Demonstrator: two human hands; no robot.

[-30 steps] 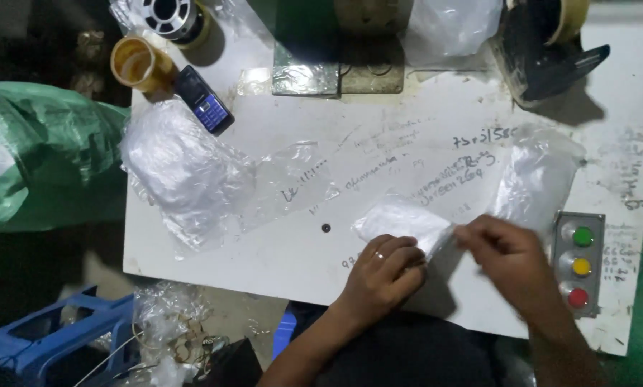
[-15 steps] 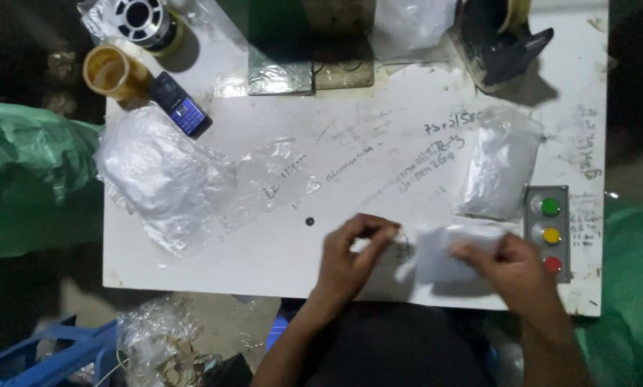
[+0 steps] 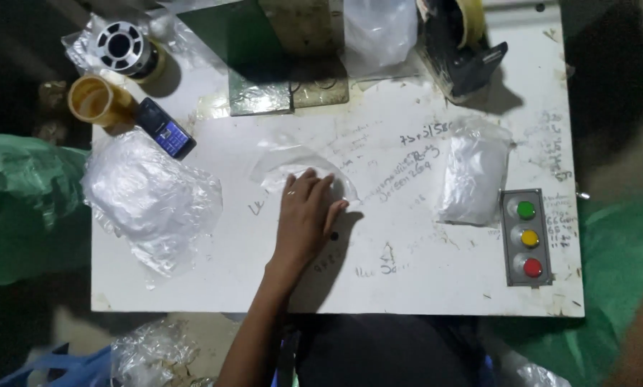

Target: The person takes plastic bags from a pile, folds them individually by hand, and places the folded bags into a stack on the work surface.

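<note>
My left hand (image 3: 306,213) lies flat on the white table (image 3: 407,272), fingers spread, with the fingertips resting on a thin clear plastic bag (image 3: 293,163) in the middle of the table. It grips nothing. My right hand is out of view; only a blurred bit of arm shows at the lower right corner. A stack of white filled packets (image 3: 472,179) lies to the right of the hand. A heap of empty clear bags (image 3: 149,201) lies to its left.
A grey box with green, yellow and red buttons (image 3: 526,238) sits at the right front. At the back stand a dark phone (image 3: 165,129), a yellow tape roll (image 3: 96,100), a spool (image 3: 121,46), a green machine (image 3: 293,50) and a tape dispenser (image 3: 458,43). Green sacks (image 3: 20,201) flank the table.
Both hands held a small white packet near the table's front edge. Now the left hand has reached forward onto the clear bag and the right hand has left the view.
</note>
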